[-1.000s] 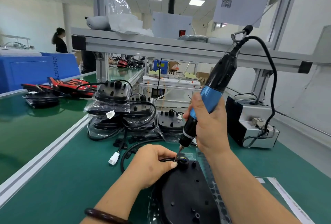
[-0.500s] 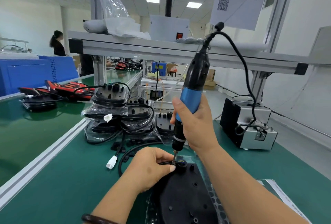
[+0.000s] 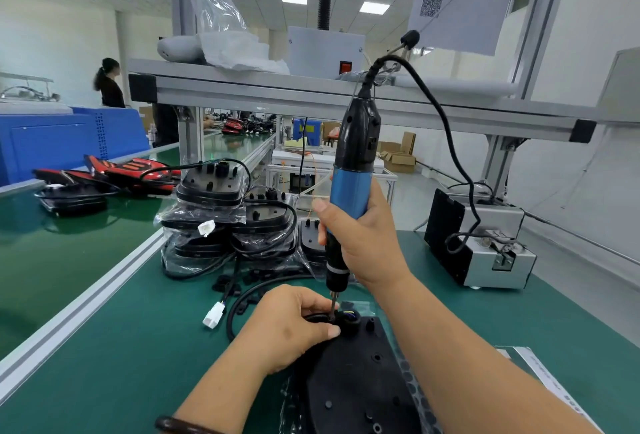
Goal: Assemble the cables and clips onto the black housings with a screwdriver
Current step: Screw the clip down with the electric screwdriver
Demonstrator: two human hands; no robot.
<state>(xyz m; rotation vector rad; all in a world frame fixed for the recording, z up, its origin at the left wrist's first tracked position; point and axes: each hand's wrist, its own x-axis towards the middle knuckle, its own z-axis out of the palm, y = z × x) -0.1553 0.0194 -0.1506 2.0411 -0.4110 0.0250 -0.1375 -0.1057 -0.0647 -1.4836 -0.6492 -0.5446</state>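
- Pinching a cable clip (image 3: pixel 341 317) against the near black housing (image 3: pixel 360 378), the fingers of the left hand (image 3: pixel 291 326) are curled together over the clip and the black cable (image 3: pixel 242 298) that loops away to a white connector (image 3: pixel 214 315) on the green bench mat (image 3: pixel 114 347).
- The right hand (image 3: pixel 367 243) is wrapped closed around the blue grip of the electric screwdriver (image 3: pixel 351 187), which stands nearly upright, its bit resting at the clip at the housing's far end; the screw head itself is too small to make out.
- Judged from this, one fastening on this housing is in progress, not finished: whether the screw is seated cannot be told, and other holes across the housing's face appear unfilled.
- Behind the hands, a stack of bagged housings (image 3: pixel 221 222) with cables coiled round them sits on the mat; whether these are finished or waiting is not clear from here.
- Loose black clips (image 3: pixel 225 286) lie just beside the stack, suggesting more fitting remains.
- At right, a grey screw feeder box (image 3: pixel 485 253) stands well apart from the work, the screwdriver's cord (image 3: pixel 446 128) trailing toward it.
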